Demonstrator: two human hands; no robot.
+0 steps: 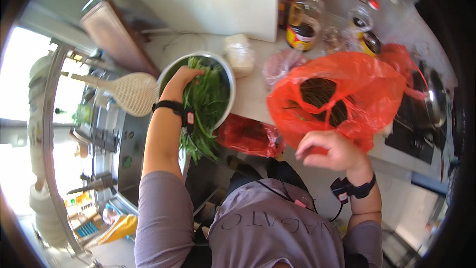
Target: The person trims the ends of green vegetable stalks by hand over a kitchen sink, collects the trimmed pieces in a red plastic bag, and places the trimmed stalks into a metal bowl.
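Note:
My left hand grips a bunch of long, thin green leaf vegetables inside a round pale-rimmed bowl. Some of the greens trail over the bowl's near rim. To the right, a large red plastic bag sits on the counter with its mouth partly open, and dark, thin stalks show inside it. My right hand hovers at the bag's near edge, loosely curled, with nothing seen in it. Whether it touches the bag I cannot tell. Between bowl and bag, a smaller red plastic package lies at the counter's edge.
Behind the bowl stand a white wrapped packet and a pinkish plastic bag. A labelled bottle is at the back. A metal pan sits far right. A mesh-headed racket and wooden board are left of the bowl.

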